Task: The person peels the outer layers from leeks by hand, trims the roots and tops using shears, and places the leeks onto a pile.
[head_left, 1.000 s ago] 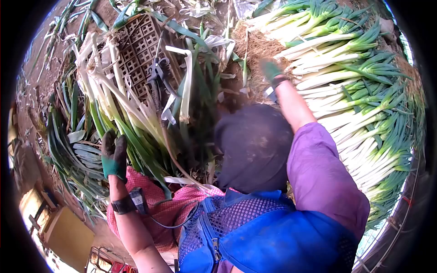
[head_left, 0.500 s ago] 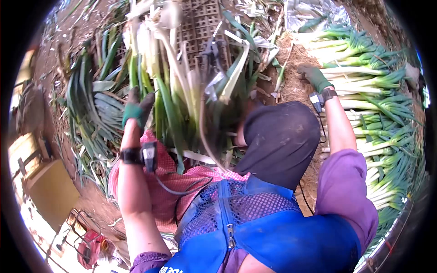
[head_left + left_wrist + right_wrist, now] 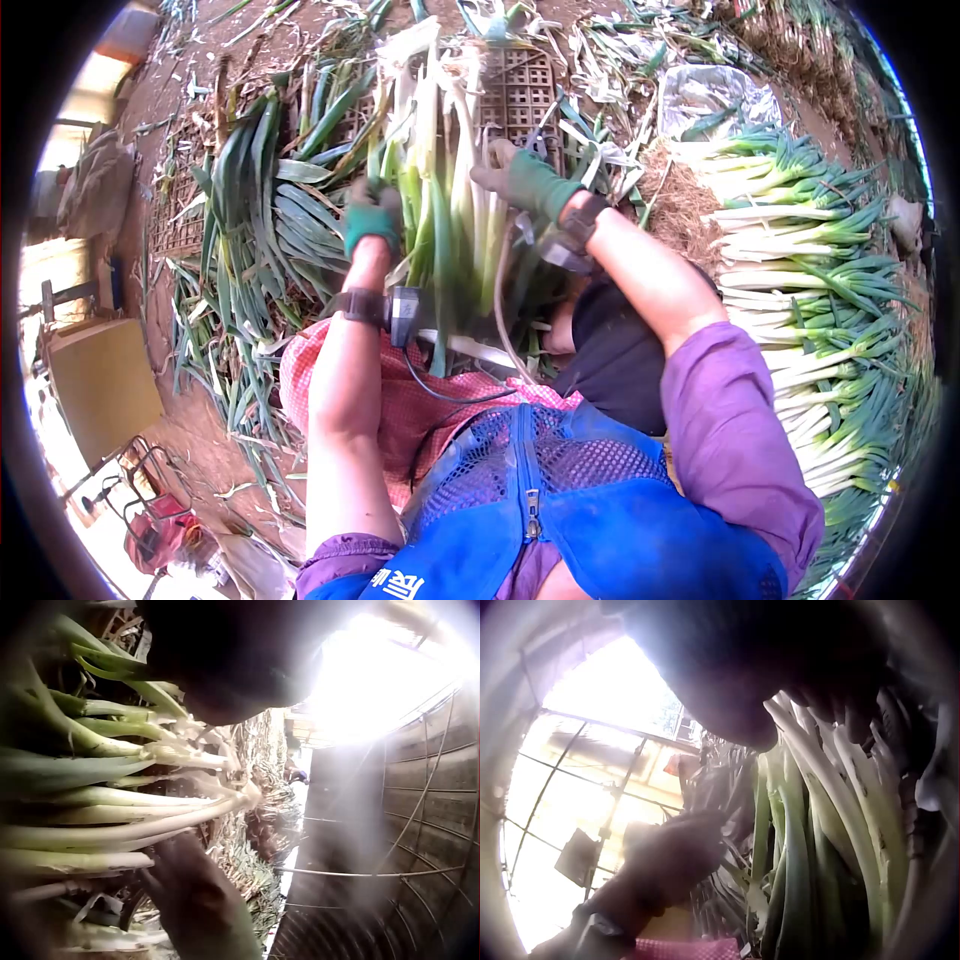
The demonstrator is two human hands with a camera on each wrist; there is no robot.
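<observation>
Upright in the middle of the head view stands a bunch of long green onions (image 3: 430, 190), white root ends up and green leaves down. My left hand (image 3: 372, 217), gloved in green and grey, is at its left side with fingers loosely bent. On the other side my gloved right hand (image 3: 528, 182) reaches in, fingertips right at the white stalks. Stalks (image 3: 832, 780) show below the dark fingers in the right wrist view. The left wrist view has the right hand (image 3: 199, 892) beside the pale ends. A thin hose (image 3: 502, 290) runs up below the right hand.
Trimmed white-stalked onions (image 3: 790, 290) lie in a long row at right, by a heap of brown roots (image 3: 680, 205). A plastic crate (image 3: 520, 90) stands behind the bunch. Loose green leaves (image 3: 250, 200) pile up at left. A yellowish panel (image 3: 105, 385) is at far left.
My right hand has come from the trimmed row at right to the bunch's right side. The left hand stays near its left side. The head view has swung right.
</observation>
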